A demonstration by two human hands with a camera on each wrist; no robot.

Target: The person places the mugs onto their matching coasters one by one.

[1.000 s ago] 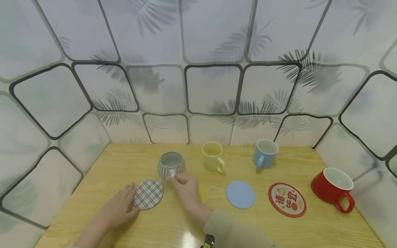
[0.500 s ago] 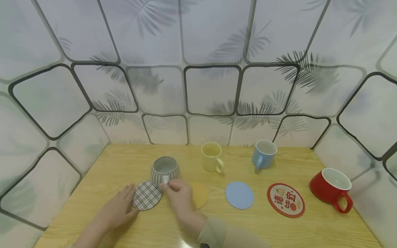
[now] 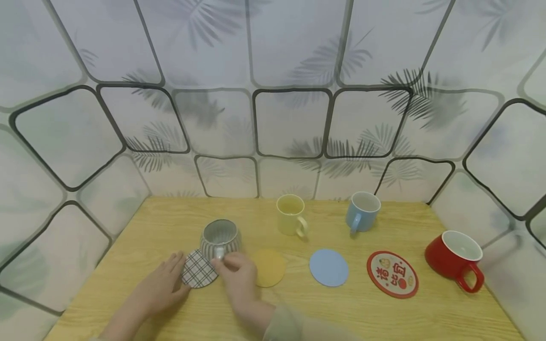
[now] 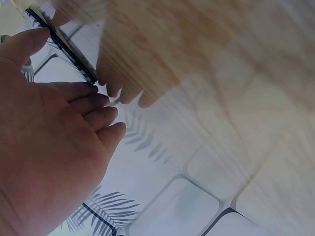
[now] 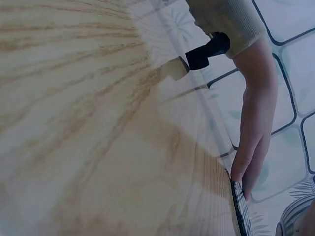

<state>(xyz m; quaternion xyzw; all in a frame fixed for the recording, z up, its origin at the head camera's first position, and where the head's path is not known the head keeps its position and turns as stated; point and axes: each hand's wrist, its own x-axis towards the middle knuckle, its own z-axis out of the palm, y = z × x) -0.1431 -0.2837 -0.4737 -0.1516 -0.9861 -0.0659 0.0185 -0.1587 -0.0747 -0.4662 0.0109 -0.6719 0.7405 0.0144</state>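
Note:
In the head view a grey ribbed mug (image 3: 209,248) has its handle pinched by my right hand (image 3: 239,279). The mug's lower part overlaps the upper right edge of a round black-and-white plaid coaster (image 3: 198,270); whether it touches the coaster I cannot tell. My left hand (image 3: 159,290) lies at the coaster's left side, fingers extended. In the left wrist view the thumb and forefinger of that left hand (image 4: 54,142) touch the edge of the coaster (image 4: 66,46). At the right wrist view's lower right corner, part of the mug (image 5: 294,216) shows.
To the right lie a yellow coaster (image 3: 269,268), a blue coaster (image 3: 329,268) and a red-rimmed coaster (image 3: 392,274). Behind them stand a yellow mug (image 3: 289,222) and a blue mug (image 3: 361,219). A red mug (image 3: 445,259) is at far right. Patterned walls (image 3: 290,123) enclose the wooden table (image 3: 341,312).
My right hand has brought the grey mug left and nearer, from behind the plaid coaster to over its edge. The yellow coaster is now uncovered. My left hand has stayed put.

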